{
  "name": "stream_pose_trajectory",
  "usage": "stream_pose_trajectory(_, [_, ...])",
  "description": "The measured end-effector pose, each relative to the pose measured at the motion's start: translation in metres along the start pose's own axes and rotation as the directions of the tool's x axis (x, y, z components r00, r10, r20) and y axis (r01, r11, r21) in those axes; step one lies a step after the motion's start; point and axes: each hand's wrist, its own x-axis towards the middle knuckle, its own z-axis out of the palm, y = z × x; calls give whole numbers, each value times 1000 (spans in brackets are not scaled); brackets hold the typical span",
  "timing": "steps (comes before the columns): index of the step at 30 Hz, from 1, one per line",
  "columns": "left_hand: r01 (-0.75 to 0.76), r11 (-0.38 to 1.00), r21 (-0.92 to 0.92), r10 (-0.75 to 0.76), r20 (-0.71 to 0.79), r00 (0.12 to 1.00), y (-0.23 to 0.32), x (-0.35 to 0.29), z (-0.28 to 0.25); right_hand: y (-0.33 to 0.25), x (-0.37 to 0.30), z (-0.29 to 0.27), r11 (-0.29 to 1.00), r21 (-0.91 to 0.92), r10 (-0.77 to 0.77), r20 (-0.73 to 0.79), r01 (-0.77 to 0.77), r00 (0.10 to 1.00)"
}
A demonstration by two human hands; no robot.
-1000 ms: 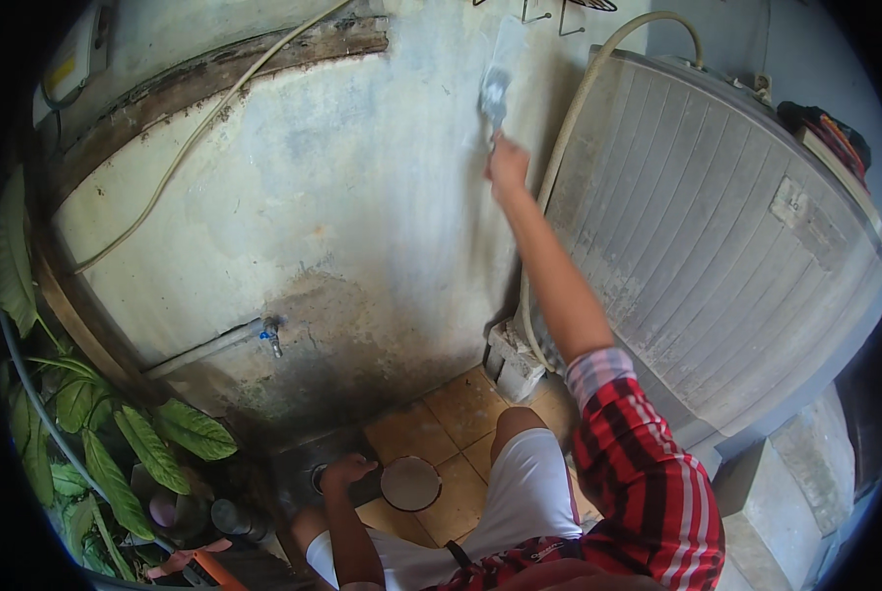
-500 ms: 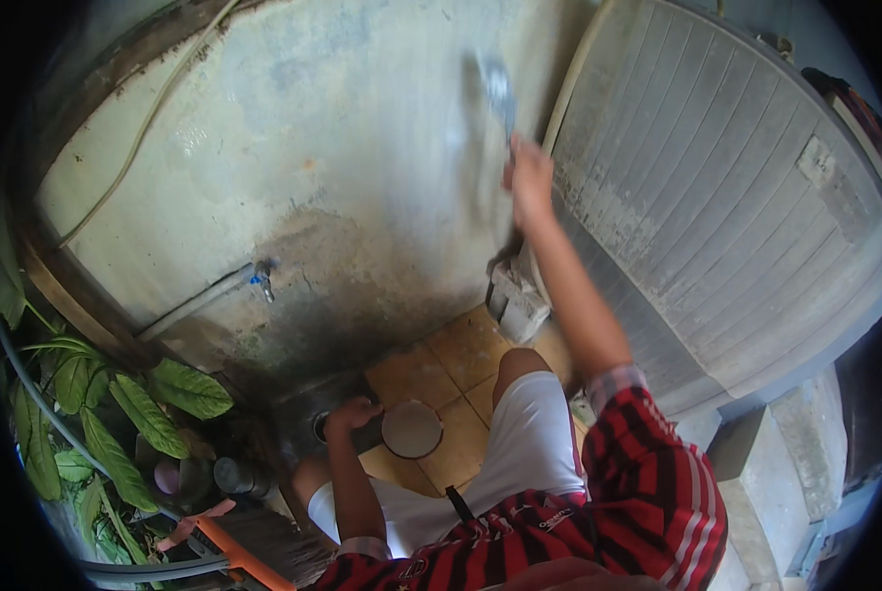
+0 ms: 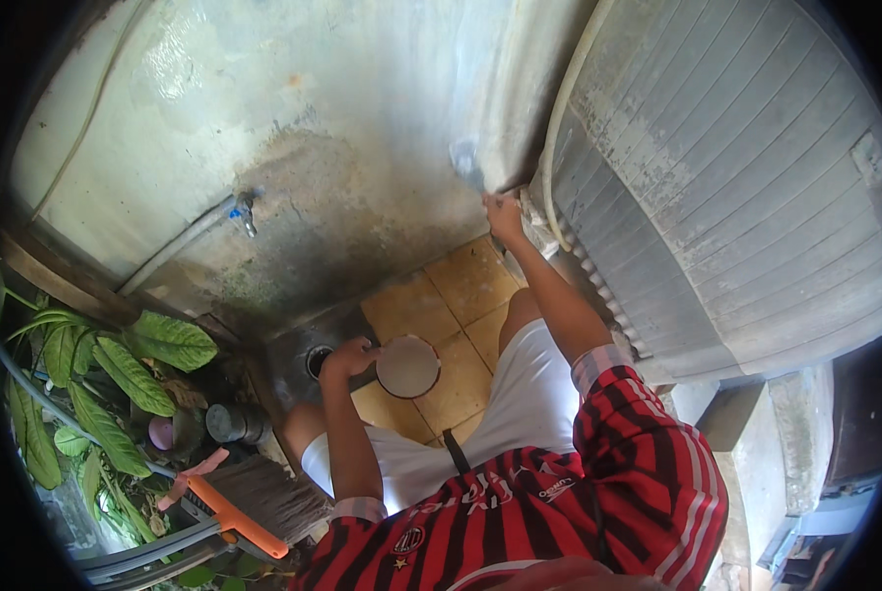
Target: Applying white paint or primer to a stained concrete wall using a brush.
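My right hand [image 3: 503, 215] is closed around the handle of a paintbrush [image 3: 467, 165]. The blurred brush head is against the whitish, stained wall [image 3: 382, 128], low down near its right corner. My left hand [image 3: 350, 358] grips the left edge of a round bucket [image 3: 408, 366] held over the tiles between my knees. Pale, flat-looking contents fill the bucket's mouth; its sides are hidden from above.
A blue-handled tap [image 3: 244, 211] on a pipe juts from the wall. Right stands a large grey slatted panel [image 3: 746, 217]. Leafy plants [image 3: 116, 394] and an orange-handled saw [image 3: 234, 517] are at left. Yellow-brown tiles [image 3: 470, 281] surround a dark drain hole [image 3: 318, 361].
My right hand has brought the brush down the wall toward the floor. The view has tilted, so the panel and tap sit differently. My left hand stays at the bucket.
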Motion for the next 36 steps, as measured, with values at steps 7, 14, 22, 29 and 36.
stream_pose_trajectory(7, [-187,982,-21,188,45,981,74,32,-5,114,71,-76,797,-594,-225,-126,108,966])
stream_pose_trajectory(14, [6,1000,-9,-6,32,999,1,-1,-2,-182,61,-113,988,121,-93,7,92,996])
stream_pose_trajectory(22, [29,998,-48,-29,8,1000,32,-16,1,-193,84,-112,804,539,-191,-166,251,968])
stream_pose_trajectory(29, [-142,990,-20,141,-54,989,23,-26,32,-23,20,19,932,308,-200,-2,191,980])
stream_pose_trajectory(36, [-183,982,54,184,-13,983,30,-11,40,65,-22,0,996,-39,-69,255,82,964])
